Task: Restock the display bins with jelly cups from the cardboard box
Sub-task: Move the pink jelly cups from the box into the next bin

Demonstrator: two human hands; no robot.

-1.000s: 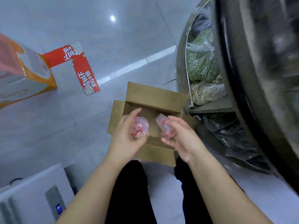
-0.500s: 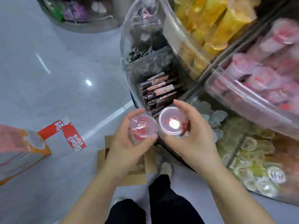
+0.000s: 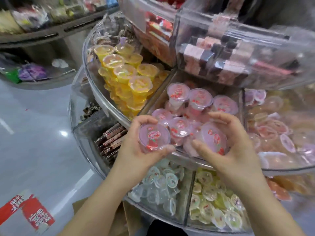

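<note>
- Cardboard box (image 3: 102, 217): only a brown flap shows, low in frame between the forearms, on the floor below the display. Contents hidden.
- Yellow-cup bin (image 3: 126, 79): upper left of the hands, heaped full; not the match for what is held.
- Left hand (image 3: 141, 150): fingers curled around one pink jelly cup (image 3: 154, 136), thumb under the near rim, lid facing up. Cup axis roughly upright, tilted a little toward the camera. It sits just outside the near-left corner of the pink-cup bin (image 3: 153, 106).
- Pink-cup bin: lies ahead and to the right of the left hand's cup. Its clear front wall runs under both hands. Already well stacked; open room looks to be at the near front only.
- Right hand (image 3: 228, 145): fingers spread in a loose cradle around a second pink cup (image 3: 213, 138), lid tilted left. This cup is already over the bin's front edge, touching neighbours.
- Judgement: right hand is nearer to release; left must clear the wall, moving right and forward.
- Upper tier bin (image 3: 238, 53): overhangs the back, limiting headroom there.
</note>
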